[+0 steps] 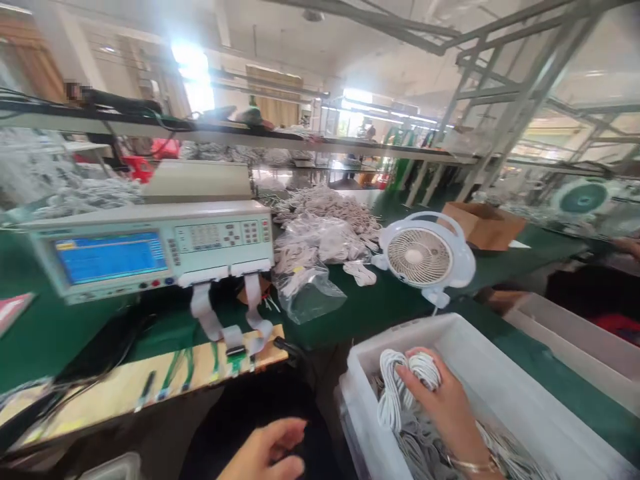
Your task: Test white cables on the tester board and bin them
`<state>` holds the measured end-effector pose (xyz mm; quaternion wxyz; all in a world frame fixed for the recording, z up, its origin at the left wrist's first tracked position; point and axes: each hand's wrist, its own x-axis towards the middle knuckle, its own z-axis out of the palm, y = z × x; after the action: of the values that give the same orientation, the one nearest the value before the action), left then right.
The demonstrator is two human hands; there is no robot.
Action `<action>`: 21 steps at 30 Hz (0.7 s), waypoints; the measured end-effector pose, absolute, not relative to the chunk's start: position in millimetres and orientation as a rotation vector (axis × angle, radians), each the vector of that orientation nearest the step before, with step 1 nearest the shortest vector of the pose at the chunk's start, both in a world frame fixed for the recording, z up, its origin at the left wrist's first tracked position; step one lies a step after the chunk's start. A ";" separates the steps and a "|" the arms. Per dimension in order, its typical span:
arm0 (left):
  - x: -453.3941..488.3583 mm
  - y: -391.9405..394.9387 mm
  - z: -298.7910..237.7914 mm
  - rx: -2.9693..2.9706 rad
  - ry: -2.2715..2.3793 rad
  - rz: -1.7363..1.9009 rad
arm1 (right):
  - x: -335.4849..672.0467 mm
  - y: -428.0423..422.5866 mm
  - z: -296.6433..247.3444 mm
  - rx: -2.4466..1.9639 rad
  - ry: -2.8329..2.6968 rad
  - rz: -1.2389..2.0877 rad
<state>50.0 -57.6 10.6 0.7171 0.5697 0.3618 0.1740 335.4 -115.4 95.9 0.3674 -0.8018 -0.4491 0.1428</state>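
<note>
My right hand [440, 393] reaches into a white plastic bin [360, 363] and grips a coiled bundle of white cable [391, 393]. Under it, more grey and white cable bundles [425, 443] lie in the bin. My left hand [273, 450] hovers above my lap at the bottom of the view, fingers apart and holding nothing. Ahead of it is a wooden board [200, 363] with small green connectors, joined by grey ribbon cables [205, 317] to a tester with a blue screen [113, 257].
A small white fan [417, 257] stands on the green table behind the bin. Bagged cable bundles [315, 260] lie between fan and tester. An open cardboard box [483, 227] sits farther right. Another pale bin [575, 343] is at the right, near a co-worker's arm [625, 247].
</note>
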 end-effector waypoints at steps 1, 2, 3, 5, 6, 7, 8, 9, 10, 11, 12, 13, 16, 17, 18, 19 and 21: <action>58.6 -55.1 19.5 1.206 0.718 0.421 | 313.2 -111.0 108.0 -2.009 -1.217 0.377; 66.2 -52.7 29.0 1.138 0.646 0.481 | 290.8 -106.1 114.8 -1.937 -1.290 0.427; 71.9 -50.7 37.8 1.073 0.566 0.542 | 269.6 -100.7 116.8 -1.862 -1.356 0.488; 75.9 -47.7 49.2 0.921 0.528 0.721 | 235.0 -87.7 109.4 -1.722 -1.459 0.618; 73.7 -46.7 50.6 0.848 0.555 0.791 | 222.4 -80.4 102.4 -1.668 -1.479 0.673; 69.0 -45.8 49.1 0.779 0.610 0.847 | 212.7 -72.9 94.4 -1.630 -1.477 0.727; 62.2 -45.0 45.1 0.719 0.674 0.880 | 205.4 -65.6 86.4 -1.608 -1.452 0.793; 54.1 -44.3 39.7 0.672 0.730 0.901 | 199.8 -58.9 78.9 -1.589 -1.408 0.873; 45.6 -43.6 33.5 0.631 0.769 0.918 | 195.1 -53.1 72.1 -1.560 -1.360 0.975; 37.2 -42.9 27.6 0.594 0.792 0.932 | 190.6 -48.6 66.3 -1.524 -1.315 1.085; 29.7 -42.0 22.3 0.561 0.804 0.941 | 185.9 -45.3 61.5 -1.484 -1.286 1.186; 23.4 -41.2 18.2 0.531 0.809 0.950 | 180.9 -43.5 57.7 -1.447 -1.286 1.262; 13.2 -38.2 12.1 0.466 0.811 0.962 | 164.6 -43.6 50.8 -1.433 -1.503 1.184; 12.0 -37.3 11.5 0.453 0.803 0.960 | 159.6 -44.5 49.1 -1.451 -1.624 1.051; 11.6 -36.4 11.1 0.440 0.790 0.956 | 155.3 -45.4 47.4 -1.462 -1.744 0.900; 11.6 -35.6 10.9 0.428 0.779 0.948 | 151.7 -46.2 45.3 -1.468 -1.846 0.754; 12.0 -34.2 10.3 0.415 0.772 0.922 | 146.9 -47.8 39.8 -1.489 -1.982 0.562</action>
<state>12.0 -34.2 10.3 0.8043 0.1938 0.3606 0.4306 146.9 -47.8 39.8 0.2953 -0.5598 -0.7449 0.2111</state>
